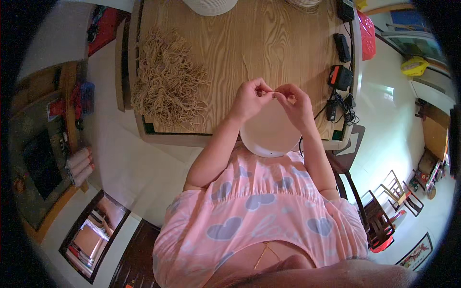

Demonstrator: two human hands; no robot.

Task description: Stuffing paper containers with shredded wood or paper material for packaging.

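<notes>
Head: thin strand point(274, 92) pinched btwn both hands.

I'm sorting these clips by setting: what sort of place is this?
Most likely a room in a home used for handcraft. A wooden table bears a heap of tan fibre strands, the floor is pale tile, and wooden chairs and a framed picture stand nearby.

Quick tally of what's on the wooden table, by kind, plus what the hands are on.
Pile of tan string pieces: 1
White bowl: 1
Black chargers/adapters: 4, roughly; cables tangled
Left hand and right hand: 2, pinching one thin strand between them
Total: 9
</notes>
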